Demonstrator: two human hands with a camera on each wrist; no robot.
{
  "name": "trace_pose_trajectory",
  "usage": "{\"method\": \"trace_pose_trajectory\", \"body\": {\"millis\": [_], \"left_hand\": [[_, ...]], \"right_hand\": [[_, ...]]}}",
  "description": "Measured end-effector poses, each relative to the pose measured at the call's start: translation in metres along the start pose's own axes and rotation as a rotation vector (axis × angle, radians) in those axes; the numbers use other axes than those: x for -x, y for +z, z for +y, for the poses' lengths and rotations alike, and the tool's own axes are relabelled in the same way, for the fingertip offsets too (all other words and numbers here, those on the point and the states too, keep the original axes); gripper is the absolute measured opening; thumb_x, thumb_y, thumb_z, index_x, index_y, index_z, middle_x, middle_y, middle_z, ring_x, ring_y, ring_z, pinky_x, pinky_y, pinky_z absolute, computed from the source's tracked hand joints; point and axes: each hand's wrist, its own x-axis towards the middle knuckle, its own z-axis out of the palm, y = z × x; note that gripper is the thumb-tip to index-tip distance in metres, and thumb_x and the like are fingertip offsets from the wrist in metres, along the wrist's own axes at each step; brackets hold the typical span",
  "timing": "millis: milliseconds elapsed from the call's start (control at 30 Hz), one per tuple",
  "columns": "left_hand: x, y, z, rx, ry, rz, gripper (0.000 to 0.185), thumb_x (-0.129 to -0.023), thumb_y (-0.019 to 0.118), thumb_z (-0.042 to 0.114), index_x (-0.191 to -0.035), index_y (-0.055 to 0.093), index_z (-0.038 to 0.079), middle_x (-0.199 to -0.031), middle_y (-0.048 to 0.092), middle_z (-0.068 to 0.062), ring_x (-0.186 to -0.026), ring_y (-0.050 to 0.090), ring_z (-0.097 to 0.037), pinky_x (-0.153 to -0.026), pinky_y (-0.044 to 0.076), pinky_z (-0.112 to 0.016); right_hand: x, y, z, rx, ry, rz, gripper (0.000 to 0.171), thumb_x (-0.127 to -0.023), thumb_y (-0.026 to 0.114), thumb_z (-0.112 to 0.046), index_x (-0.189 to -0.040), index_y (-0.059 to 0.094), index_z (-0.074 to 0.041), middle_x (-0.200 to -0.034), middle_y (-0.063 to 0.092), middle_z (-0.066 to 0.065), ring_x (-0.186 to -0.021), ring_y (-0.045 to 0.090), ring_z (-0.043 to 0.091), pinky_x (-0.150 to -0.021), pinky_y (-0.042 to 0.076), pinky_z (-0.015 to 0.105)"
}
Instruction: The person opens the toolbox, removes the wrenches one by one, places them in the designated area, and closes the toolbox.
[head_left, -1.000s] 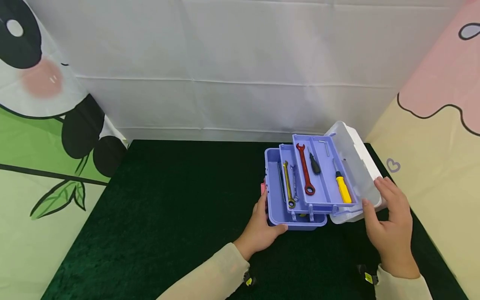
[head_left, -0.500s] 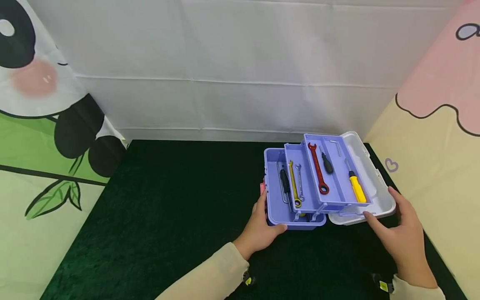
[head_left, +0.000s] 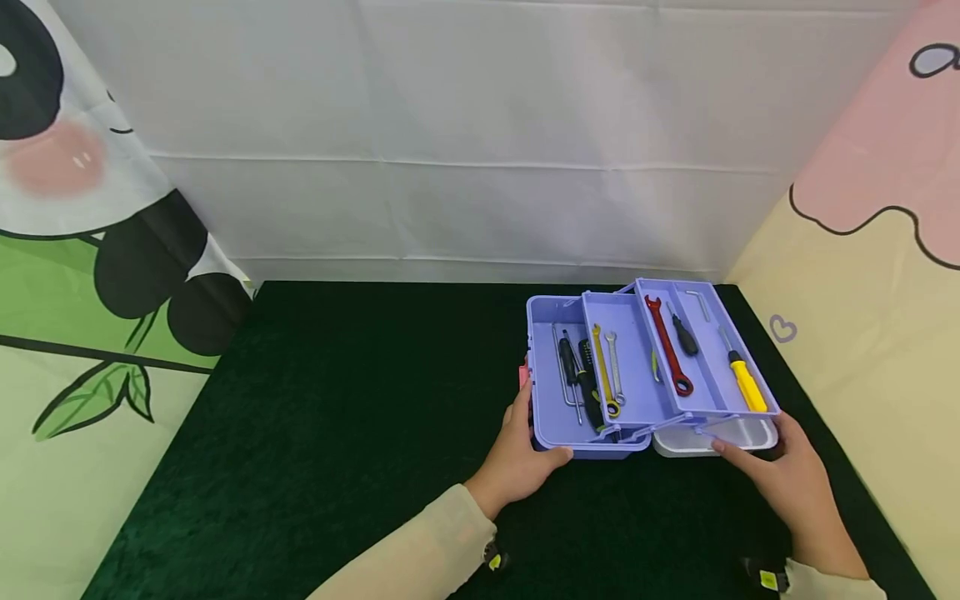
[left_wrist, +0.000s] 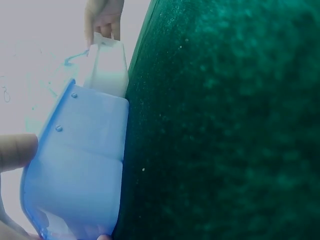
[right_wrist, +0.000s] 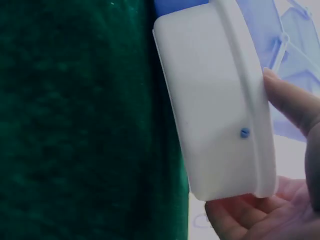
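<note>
A purple toolbox (head_left: 551, 433) stands unfolded at the table's right, its stepped trays swung out. My left hand (head_left: 517, 462) grips its front left corner, thumb over the front rim; the left wrist view shows the thumb at the box wall (left_wrist: 80, 155). My right hand (head_left: 798, 483) holds the white lid (right_wrist: 215, 105) at its outer end, thumb on the rim and fingers below. Much of the lid hides under the top tray (head_left: 712, 350). That tray carries a red wrench (head_left: 667, 346), a small dark screwdriver (head_left: 683, 336), a hex key and a yellow-handled screwdriver (head_left: 747, 383).
The middle tray (head_left: 630, 312) bears a yellow wrench (head_left: 602, 367) and a silver wrench (head_left: 614, 367). Several dark-handled tools (head_left: 567, 360) lie in the base. Dark green cloth (head_left: 360, 433) covers the table; a white curtain (head_left: 450, 208) hangs behind.
The white lid has swung down to the right with my right hand on it. Both trays have slid outward, uncovering more of the base's tools. My left hand has stayed in place.
</note>
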Motion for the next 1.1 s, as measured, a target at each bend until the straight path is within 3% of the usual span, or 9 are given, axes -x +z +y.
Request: {"method": "trace_pose_trajectory", "body": {"millis": [233,300,367,467,633,767,867,1000,1100], "left_hand": [[0.0,-0.001,0.002,-0.003,-0.008,-0.002,0.11,-0.092,0.079,0.018,-0.166,0.0,0.032,-0.162,0.02,-0.011,-0.142,0.036,-0.027,-0.118,0.034,-0.043],[0.0,-0.002,0.003,-0.005,-0.011,0.003,0.109,-0.092,0.079,0.019,-0.166,0.001,0.031,-0.162,0.021,-0.012,-0.142,0.036,-0.028,-0.118,0.034,-0.043],[0.0,-0.002,0.003,-0.005,-0.01,0.005,0.108,-0.092,0.079,0.018,-0.166,0.001,0.031,-0.161,0.021,-0.012,-0.142,0.036,-0.028,-0.118,0.034,-0.042],[0.0,-0.002,0.004,-0.011,-0.007,0.005,0.109,-0.092,0.079,0.018,-0.166,0.001,0.031,-0.162,0.021,-0.012,-0.142,0.037,-0.028,-0.118,0.034,-0.043],[0.001,-0.001,0.002,-0.017,-0.009,0.001,0.11,-0.092,0.079,0.018,-0.166,0.0,0.032,-0.162,0.021,-0.013,-0.141,0.038,-0.029,-0.117,0.035,-0.045],[0.0,-0.002,0.001,-0.006,-0.014,-0.006,0.11,-0.091,0.08,0.02,-0.166,0.001,0.031,-0.163,0.02,-0.013,-0.142,0.037,-0.028,-0.117,0.034,-0.045],[-0.001,-0.006,0.0,0.005,-0.021,-0.024,0.11,-0.09,0.082,0.023,-0.166,0.002,0.031,-0.163,0.019,-0.012,-0.145,0.035,-0.027,-0.118,0.034,-0.044],[-0.005,-0.014,0.001,-0.003,-0.037,-0.049,0.109,-0.088,0.084,0.028,-0.166,0.008,0.027,-0.161,0.023,-0.01,-0.145,0.034,-0.026,-0.118,0.034,-0.045],[-0.007,-0.022,0.009,-0.074,-0.016,-0.027,0.106,-0.088,0.083,0.032,-0.165,0.012,0.02,-0.159,0.026,-0.01,-0.141,0.037,-0.026,-0.118,0.034,-0.047]], "right_hand": [[-0.007,0.005,0.011,0.016,-0.027,-0.077,0.099,-0.092,0.074,-0.051,-0.158,0.025,0.005,-0.132,0.049,0.03,-0.099,0.053,0.038,-0.068,0.052,0.026],[-0.009,0.006,0.01,0.016,-0.047,-0.084,0.101,-0.092,0.074,-0.05,-0.16,0.021,0.004,-0.137,0.045,0.033,-0.103,0.051,0.043,-0.078,0.056,0.04],[-0.011,0.007,0.009,-0.017,-0.106,-0.083,0.101,-0.093,0.076,-0.044,-0.163,0.016,-0.002,-0.146,0.04,0.032,-0.111,0.047,0.046,-0.09,0.054,0.057],[-0.015,0.01,0.007,-0.126,-0.22,-0.069,0.107,-0.089,0.082,-0.029,-0.167,0.009,-0.016,-0.159,0.028,0.027,-0.125,0.037,0.049,-0.103,0.034,0.077],[-0.02,0.018,0.008,-0.22,-0.374,-0.04,0.121,-0.079,0.09,-0.014,-0.166,0.009,-0.031,-0.167,0.017,0.016,-0.138,0.023,0.046,-0.114,0.013,0.075],[-0.02,0.022,0.008,-0.202,-0.392,-0.016,0.124,-0.075,0.092,-0.013,-0.166,0.009,-0.03,-0.166,0.017,0.015,-0.141,0.022,0.044,-0.123,0.012,0.055],[-0.02,0.023,0.007,-0.209,-0.378,-0.021,0.124,-0.076,0.092,-0.013,-0.166,0.008,-0.031,-0.166,0.017,0.016,-0.141,0.023,0.044,-0.123,0.014,0.049],[-0.019,0.021,0.004,-0.245,-0.351,-0.055,0.124,-0.079,0.089,-0.012,-0.166,0.004,-0.032,-0.167,0.014,0.017,-0.141,0.021,0.048,-0.119,0.012,0.066],[-0.019,0.02,0.002,-0.259,-0.333,-0.071,0.124,-0.08,0.089,-0.011,-0.166,0.002,-0.032,-0.167,0.013,0.019,-0.141,0.02,0.049,-0.114,0.012,0.075]]}}
